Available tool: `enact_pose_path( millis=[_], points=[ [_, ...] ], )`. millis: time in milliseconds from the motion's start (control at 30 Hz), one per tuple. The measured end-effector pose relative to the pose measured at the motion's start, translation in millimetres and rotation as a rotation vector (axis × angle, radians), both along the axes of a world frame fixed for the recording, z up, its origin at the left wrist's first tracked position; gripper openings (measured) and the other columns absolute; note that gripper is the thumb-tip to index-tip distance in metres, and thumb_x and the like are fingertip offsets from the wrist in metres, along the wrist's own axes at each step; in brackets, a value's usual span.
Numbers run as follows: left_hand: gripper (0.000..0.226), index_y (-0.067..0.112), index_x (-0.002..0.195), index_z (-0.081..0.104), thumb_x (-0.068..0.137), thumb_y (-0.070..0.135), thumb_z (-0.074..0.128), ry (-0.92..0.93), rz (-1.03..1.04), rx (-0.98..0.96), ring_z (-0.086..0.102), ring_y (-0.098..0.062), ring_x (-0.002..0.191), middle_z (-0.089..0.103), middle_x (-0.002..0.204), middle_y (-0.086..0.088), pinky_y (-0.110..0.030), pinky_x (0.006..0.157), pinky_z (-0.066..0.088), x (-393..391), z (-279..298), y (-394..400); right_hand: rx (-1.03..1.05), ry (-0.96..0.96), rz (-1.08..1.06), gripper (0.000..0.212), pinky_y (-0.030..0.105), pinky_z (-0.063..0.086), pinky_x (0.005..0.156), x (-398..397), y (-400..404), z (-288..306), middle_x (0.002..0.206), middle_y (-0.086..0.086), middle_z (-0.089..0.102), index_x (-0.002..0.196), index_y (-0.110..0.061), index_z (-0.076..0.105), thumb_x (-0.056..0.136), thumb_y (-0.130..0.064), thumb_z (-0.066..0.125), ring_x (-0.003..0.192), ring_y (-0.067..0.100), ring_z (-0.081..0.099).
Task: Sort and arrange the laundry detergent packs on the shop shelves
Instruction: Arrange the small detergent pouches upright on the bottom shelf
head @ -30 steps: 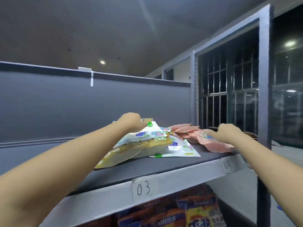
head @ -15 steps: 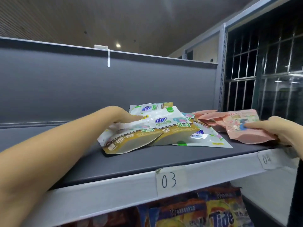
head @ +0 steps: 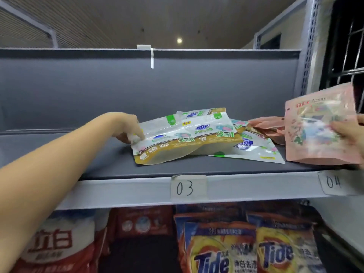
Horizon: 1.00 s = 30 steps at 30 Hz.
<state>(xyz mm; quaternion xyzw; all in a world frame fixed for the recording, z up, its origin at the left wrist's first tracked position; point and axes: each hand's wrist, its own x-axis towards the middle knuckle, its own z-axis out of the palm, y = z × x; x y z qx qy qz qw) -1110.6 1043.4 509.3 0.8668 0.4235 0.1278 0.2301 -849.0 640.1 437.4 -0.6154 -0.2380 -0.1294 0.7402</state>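
Several white-and-gold "3in1" detergent packs (head: 183,138) lie in a loose pile on the grey top shelf (head: 118,170). My left hand (head: 132,129) pinches the left top corner of the front pack, thumb on top. A flat white pack (head: 254,148) lies under the pile's right side. Behind it sit pink packs (head: 267,125). My right hand (head: 348,134), at the right edge and partly cut off, holds one pink pack (head: 315,127) upright above the shelf's right end.
Paper labels "03" (head: 188,187) and "04" (head: 332,182) are stuck on the shelf's front lip. Below stand Tide bags (head: 252,249) and a red-and-white bag (head: 55,245). A perforated upright post (head: 309,46) and a barred window (head: 350,56) are at the right.
My right hand has lifted the pink pack off the shelf and turned it upright. My left hand has slid the gold pack pile a little leftward. The view has dropped lower.
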Motion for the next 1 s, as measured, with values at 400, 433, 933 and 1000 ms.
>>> enact_pose_path(
  millis=[400,433,933,1000],
  points=[
    [0.008,0.015,0.086,0.061,0.093,0.016,0.058,-1.388,-0.203,-0.298,0.065,-0.005,0.056,0.07,0.063,0.009,-0.021,0.051,0.052,-82.7,-4.8,-97.3,0.288,-0.09,0.507,0.025,0.033,0.06,0.066,-132.9,58.2,5.0,0.082,-0.007,0.075,0.092,-0.02,0.063,0.069,-0.03,0.065,0.081,0.014,0.072],
    [0.008,0.015,0.086,0.06,0.093,0.014,0.057,-1.478,-0.229,-0.28,0.067,-0.007,0.061,0.071,0.066,0.008,-0.023,0.055,0.054,-92.7,-8.5,-105.7,0.295,-0.072,0.551,0.027,0.037,0.059,0.07,-143.3,66.1,1.1,0.086,-0.004,0.075,0.095,-0.019,0.064,0.07,-0.029,0.065,0.085,0.017,0.071],
    [0.013,0.016,0.091,0.054,0.097,0.008,0.047,-1.527,-0.115,-0.189,0.069,-0.006,0.073,0.072,0.076,0.005,-0.02,0.065,0.054,-238.6,-99.6,-142.7,0.313,0.156,1.073,0.013,0.031,0.059,0.063,-319.4,158.9,-73.2,0.087,-0.003,0.073,0.092,-0.018,0.057,0.08,-0.017,0.053,0.076,0.013,0.07],
    [0.011,0.017,0.093,0.053,0.098,0.01,0.046,-1.417,-0.064,-0.216,0.069,-0.006,0.073,0.073,0.077,0.006,-0.02,0.064,0.054,-256.1,-125.1,-132.4,0.227,0.21,1.059,0.013,0.038,0.059,0.063,-340.7,164.5,-96.0,0.091,0.0,0.072,0.093,-0.02,0.057,0.08,-0.021,0.054,0.078,0.017,0.07]
  ],
)
